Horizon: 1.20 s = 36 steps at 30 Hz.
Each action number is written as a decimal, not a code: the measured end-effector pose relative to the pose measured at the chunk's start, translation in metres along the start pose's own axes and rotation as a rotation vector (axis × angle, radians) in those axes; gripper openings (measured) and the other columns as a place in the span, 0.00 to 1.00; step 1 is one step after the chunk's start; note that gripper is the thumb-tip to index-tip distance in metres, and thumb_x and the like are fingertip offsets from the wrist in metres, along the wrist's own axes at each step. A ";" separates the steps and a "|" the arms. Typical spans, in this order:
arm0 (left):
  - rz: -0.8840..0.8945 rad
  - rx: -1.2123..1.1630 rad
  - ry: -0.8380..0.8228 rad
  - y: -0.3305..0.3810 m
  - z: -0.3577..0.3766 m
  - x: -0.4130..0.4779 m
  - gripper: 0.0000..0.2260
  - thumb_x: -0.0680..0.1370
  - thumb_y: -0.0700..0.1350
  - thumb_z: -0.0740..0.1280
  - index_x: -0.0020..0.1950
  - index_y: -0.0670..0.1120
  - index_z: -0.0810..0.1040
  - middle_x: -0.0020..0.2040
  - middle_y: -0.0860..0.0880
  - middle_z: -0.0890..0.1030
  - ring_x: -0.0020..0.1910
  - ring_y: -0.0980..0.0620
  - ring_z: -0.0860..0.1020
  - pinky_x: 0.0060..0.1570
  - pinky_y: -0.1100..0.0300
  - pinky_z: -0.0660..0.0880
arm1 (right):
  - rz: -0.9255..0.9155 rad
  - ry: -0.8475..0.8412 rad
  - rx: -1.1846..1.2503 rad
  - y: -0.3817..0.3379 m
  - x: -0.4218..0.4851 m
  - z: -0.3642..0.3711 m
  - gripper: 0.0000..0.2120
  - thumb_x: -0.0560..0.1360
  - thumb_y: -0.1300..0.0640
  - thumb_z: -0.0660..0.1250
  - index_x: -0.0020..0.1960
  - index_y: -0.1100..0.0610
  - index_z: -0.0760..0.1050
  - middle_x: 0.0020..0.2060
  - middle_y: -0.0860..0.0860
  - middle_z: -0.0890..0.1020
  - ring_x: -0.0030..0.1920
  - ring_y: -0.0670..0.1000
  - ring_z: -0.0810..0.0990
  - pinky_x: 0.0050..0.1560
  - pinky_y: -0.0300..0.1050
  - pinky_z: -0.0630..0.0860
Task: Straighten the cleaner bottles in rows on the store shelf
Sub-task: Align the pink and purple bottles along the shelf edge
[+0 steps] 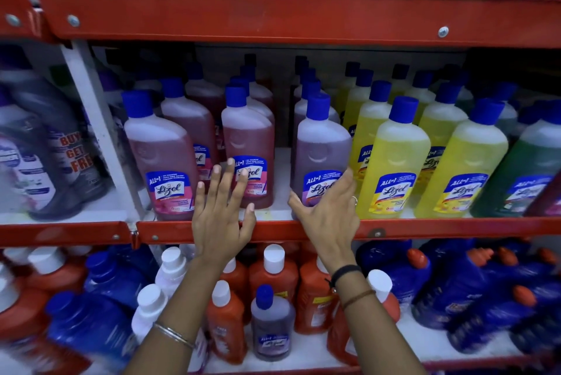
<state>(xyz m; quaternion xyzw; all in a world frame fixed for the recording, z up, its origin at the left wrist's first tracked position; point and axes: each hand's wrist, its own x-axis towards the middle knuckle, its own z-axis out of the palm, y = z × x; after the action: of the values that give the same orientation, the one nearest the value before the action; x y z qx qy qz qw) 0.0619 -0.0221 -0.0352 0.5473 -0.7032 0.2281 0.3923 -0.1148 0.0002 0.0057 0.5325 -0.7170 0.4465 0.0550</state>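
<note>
Rows of blue-capped cleaner bottles stand on the middle shelf (425, 227). A pink front bottle (161, 150) stands at the left, and another pink bottle (247, 138) stands behind my left hand (220, 210). That hand is spread open in front of it, fingertips near its label, holding nothing. My right hand (329, 207) wraps the lower part of the purple bottle (318, 144), thumb on its left side and fingers on its right. Yellow bottles (397, 150) stand to the right, then a green bottle (528, 168).
A white upright post (91, 119) divides the shelf at the left, with dark bottles (51, 156) beyond it. The red upper shelf rail (273, 15) hangs close above the caps. Below, orange, blue and white-capped bottles (273, 277) crowd the lower shelf.
</note>
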 end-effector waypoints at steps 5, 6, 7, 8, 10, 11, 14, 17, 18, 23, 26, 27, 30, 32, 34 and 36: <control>-0.004 -0.027 -0.051 0.004 0.000 0.008 0.29 0.77 0.52 0.57 0.78 0.49 0.55 0.79 0.46 0.57 0.78 0.49 0.52 0.77 0.54 0.41 | 0.015 -0.018 0.020 0.008 0.000 -0.003 0.52 0.64 0.36 0.72 0.73 0.64 0.52 0.67 0.64 0.69 0.62 0.65 0.73 0.51 0.58 0.77; -0.005 -0.031 -0.065 0.007 0.000 0.008 0.29 0.77 0.52 0.57 0.78 0.50 0.55 0.79 0.46 0.56 0.79 0.49 0.51 0.77 0.54 0.41 | 0.014 -0.016 0.034 0.011 0.001 -0.004 0.52 0.64 0.35 0.71 0.73 0.64 0.52 0.67 0.64 0.69 0.62 0.65 0.73 0.51 0.58 0.77; -0.011 -0.038 -0.086 0.011 -0.001 0.007 0.29 0.78 0.52 0.56 0.78 0.50 0.54 0.79 0.46 0.55 0.79 0.50 0.50 0.77 0.55 0.40 | 0.012 -0.002 0.068 0.015 0.000 -0.004 0.51 0.64 0.35 0.72 0.72 0.63 0.53 0.66 0.64 0.69 0.62 0.65 0.73 0.51 0.58 0.77; -0.024 -0.049 -0.106 0.013 -0.001 0.006 0.29 0.78 0.52 0.56 0.78 0.51 0.52 0.79 0.47 0.54 0.79 0.51 0.48 0.77 0.55 0.38 | 0.009 0.027 0.121 0.018 -0.002 -0.005 0.50 0.65 0.36 0.72 0.72 0.62 0.54 0.65 0.63 0.69 0.62 0.63 0.72 0.52 0.57 0.77; -0.061 -0.067 -0.140 0.012 -0.004 -0.003 0.29 0.79 0.54 0.54 0.78 0.53 0.49 0.80 0.48 0.52 0.79 0.53 0.43 0.75 0.57 0.35 | -0.024 0.123 0.242 0.019 -0.015 -0.006 0.45 0.67 0.41 0.73 0.72 0.62 0.56 0.65 0.63 0.67 0.64 0.59 0.68 0.59 0.49 0.72; -0.082 -0.072 -0.153 0.009 -0.005 -0.010 0.29 0.79 0.55 0.53 0.78 0.54 0.48 0.80 0.49 0.50 0.79 0.54 0.41 0.75 0.57 0.33 | -0.064 0.175 0.305 0.017 -0.024 -0.005 0.41 0.68 0.45 0.73 0.71 0.62 0.58 0.65 0.62 0.66 0.66 0.56 0.66 0.63 0.45 0.68; -0.111 -0.034 -0.181 -0.003 -0.004 -0.033 0.28 0.80 0.59 0.49 0.78 0.54 0.45 0.80 0.54 0.40 0.78 0.52 0.37 0.75 0.56 0.32 | -0.278 0.205 0.453 0.003 -0.045 0.004 0.30 0.72 0.51 0.68 0.68 0.60 0.62 0.64 0.55 0.64 0.67 0.52 0.64 0.68 0.40 0.64; -0.125 -0.012 -0.215 -0.015 -0.002 -0.046 0.29 0.80 0.62 0.46 0.78 0.53 0.46 0.79 0.56 0.38 0.78 0.51 0.37 0.75 0.55 0.33 | -0.389 0.063 0.483 -0.028 -0.046 0.018 0.28 0.73 0.53 0.68 0.68 0.60 0.62 0.64 0.53 0.64 0.66 0.51 0.66 0.67 0.32 0.60; -0.125 -0.007 -0.220 -0.019 -0.003 -0.048 0.29 0.80 0.62 0.47 0.79 0.54 0.45 0.79 0.55 0.37 0.78 0.51 0.37 0.75 0.56 0.33 | -0.374 0.020 0.462 -0.041 -0.043 0.023 0.30 0.73 0.54 0.69 0.69 0.60 0.60 0.65 0.53 0.63 0.66 0.50 0.64 0.66 0.29 0.59; -0.047 0.015 -0.236 -0.031 -0.004 -0.051 0.33 0.79 0.61 0.52 0.78 0.52 0.42 0.79 0.53 0.35 0.78 0.51 0.36 0.74 0.57 0.33 | -0.110 -0.074 0.150 -0.089 -0.016 0.055 0.53 0.65 0.44 0.74 0.74 0.65 0.47 0.67 0.67 0.64 0.65 0.65 0.67 0.65 0.55 0.67; -0.008 0.026 -0.246 -0.037 -0.003 -0.052 0.33 0.78 0.61 0.52 0.79 0.51 0.42 0.79 0.51 0.36 0.78 0.51 0.37 0.74 0.56 0.35 | 0.013 -0.079 0.056 -0.098 -0.004 0.064 0.58 0.61 0.37 0.74 0.74 0.67 0.48 0.63 0.66 0.68 0.60 0.65 0.71 0.59 0.55 0.72; 0.001 0.028 -0.249 -0.039 -0.003 -0.053 0.33 0.79 0.62 0.51 0.79 0.51 0.43 0.79 0.51 0.37 0.78 0.50 0.37 0.74 0.56 0.35 | 0.021 -0.076 0.054 -0.098 -0.002 0.065 0.57 0.61 0.37 0.74 0.74 0.67 0.48 0.63 0.66 0.68 0.59 0.65 0.72 0.57 0.55 0.73; 0.010 0.026 -0.239 -0.041 -0.001 -0.054 0.33 0.79 0.62 0.50 0.79 0.50 0.43 0.79 0.50 0.36 0.78 0.50 0.37 0.74 0.56 0.35 | 0.005 -0.068 0.048 -0.097 -0.002 0.065 0.56 0.61 0.39 0.75 0.73 0.67 0.49 0.62 0.66 0.69 0.58 0.66 0.73 0.55 0.55 0.74; 0.012 0.023 -0.225 -0.040 0.000 -0.053 0.34 0.78 0.61 0.52 0.78 0.50 0.42 0.79 0.50 0.36 0.78 0.50 0.36 0.74 0.55 0.35 | -0.019 -0.068 0.036 -0.094 -0.007 0.062 0.56 0.61 0.40 0.75 0.73 0.68 0.49 0.62 0.67 0.69 0.58 0.66 0.73 0.55 0.57 0.75; 0.018 0.018 -0.214 -0.040 0.001 -0.054 0.35 0.77 0.61 0.54 0.78 0.50 0.42 0.79 0.49 0.36 0.78 0.50 0.36 0.74 0.55 0.36 | -0.051 -0.065 0.027 -0.091 -0.013 0.057 0.56 0.61 0.41 0.75 0.73 0.67 0.48 0.62 0.67 0.69 0.57 0.66 0.73 0.54 0.58 0.75; 0.023 0.010 -0.206 -0.040 0.001 -0.053 0.36 0.77 0.61 0.54 0.78 0.49 0.42 0.79 0.49 0.36 0.78 0.49 0.37 0.75 0.55 0.36 | -0.073 -0.066 0.030 -0.088 -0.019 0.050 0.56 0.61 0.41 0.75 0.73 0.66 0.47 0.62 0.66 0.69 0.58 0.66 0.73 0.55 0.57 0.74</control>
<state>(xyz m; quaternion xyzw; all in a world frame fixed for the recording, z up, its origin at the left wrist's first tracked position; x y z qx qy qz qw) 0.1043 -0.0030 -0.0828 0.5616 -0.7450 0.1785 0.3126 -0.0154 -0.0242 0.0163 0.5735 -0.6918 0.4370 0.0399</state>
